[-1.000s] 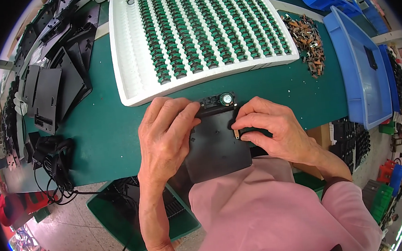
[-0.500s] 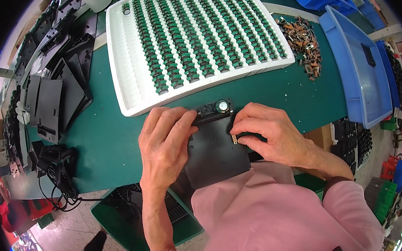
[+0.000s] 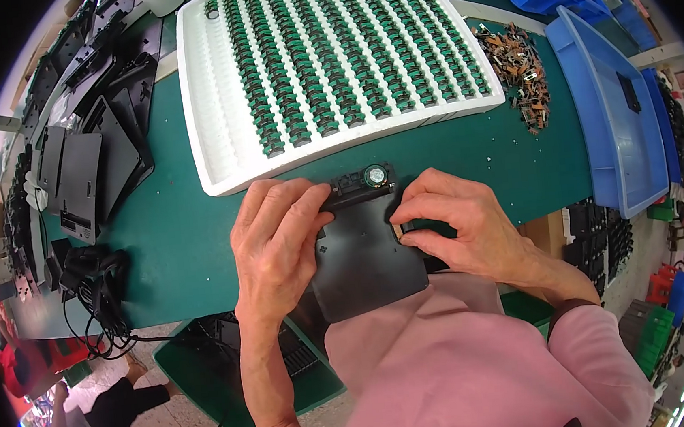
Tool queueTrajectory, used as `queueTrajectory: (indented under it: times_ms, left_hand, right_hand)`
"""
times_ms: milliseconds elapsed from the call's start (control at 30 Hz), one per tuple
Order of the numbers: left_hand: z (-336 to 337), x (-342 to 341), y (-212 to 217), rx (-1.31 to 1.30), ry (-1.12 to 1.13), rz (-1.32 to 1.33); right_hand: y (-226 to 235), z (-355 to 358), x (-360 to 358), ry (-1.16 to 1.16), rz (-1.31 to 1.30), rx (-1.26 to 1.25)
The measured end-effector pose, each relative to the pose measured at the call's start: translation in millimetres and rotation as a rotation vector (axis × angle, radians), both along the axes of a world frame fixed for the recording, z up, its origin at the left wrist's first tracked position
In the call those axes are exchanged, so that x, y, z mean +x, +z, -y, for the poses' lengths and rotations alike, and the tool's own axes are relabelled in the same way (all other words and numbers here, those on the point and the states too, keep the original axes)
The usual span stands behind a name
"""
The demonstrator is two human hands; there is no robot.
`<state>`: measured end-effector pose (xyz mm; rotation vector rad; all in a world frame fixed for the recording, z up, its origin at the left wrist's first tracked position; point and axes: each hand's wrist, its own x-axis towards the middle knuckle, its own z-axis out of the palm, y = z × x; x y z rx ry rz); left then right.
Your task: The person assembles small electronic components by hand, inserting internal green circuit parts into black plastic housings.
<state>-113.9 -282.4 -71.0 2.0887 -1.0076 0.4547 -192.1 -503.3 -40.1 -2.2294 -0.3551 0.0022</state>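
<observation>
A flat black plastic panel with a raised black strip along its far edge is held in front of my body. On that strip sits a round silver-centred part. My left hand is closed on the panel's upper left corner, thumb and fingers pinching it. At the right edge of the panel my right hand is closed in a pinch on a small tan piece, which lies against the edge. The fingertips partly cover this piece.
Beyond the hands, a white foam tray holds rows of green-and-black parts. Right of it lie a pile of small brown metal parts and a blue bin. Black panels and a cable bundle lie left. Below stands a green crate.
The tan piece has moved up slightly and shows less below my right fingertips. Both hands stay nearly in place. At the lower left, another person has come further into view.
</observation>
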Motion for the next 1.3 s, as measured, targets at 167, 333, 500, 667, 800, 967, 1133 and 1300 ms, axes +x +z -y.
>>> queueTrajectory:
  times_ms: [167, 333, 500, 667, 800, 967, 1133, 1300]
  left_hand:
    - [0, -1, 1, -0.047, 0.019, -0.009]
    - [0, 0, 1, -0.048, 0.026, 0.0]
    - [1, 0, 1, -0.05, 0.032, 0.007]
    - [1, -1, 0, -0.048, 0.032, 0.005]
    - [1, -3, 2, -0.052, 0.04, 0.017]
    - [0, -5, 1, -0.065, 0.057, 0.019]
    - [-1, -3, 5, -0.076, 0.073, 0.028]
    - [-3, 0, 6, -0.06, 0.056, 0.013]
  right_hand:
    - [0, -2, -11, -0.19, -0.158, 0.231]
    - [-2, -4, -12, -0.174, -0.101, 0.191]
    - [-5, -6, -12, -0.124, 0.01, 0.038]
    - [-4, -6, -14, -0.165, -0.075, 0.125]
    - [-3, -5, -15, -0.173, -0.062, 0.141]
    - [-2, -4, -17, -0.208, -0.213, 0.239]
    - [5, -4, -22, -0.253, -0.587, 0.553]
    - [3, -1, -23, -0.244, -0.652, 0.752]
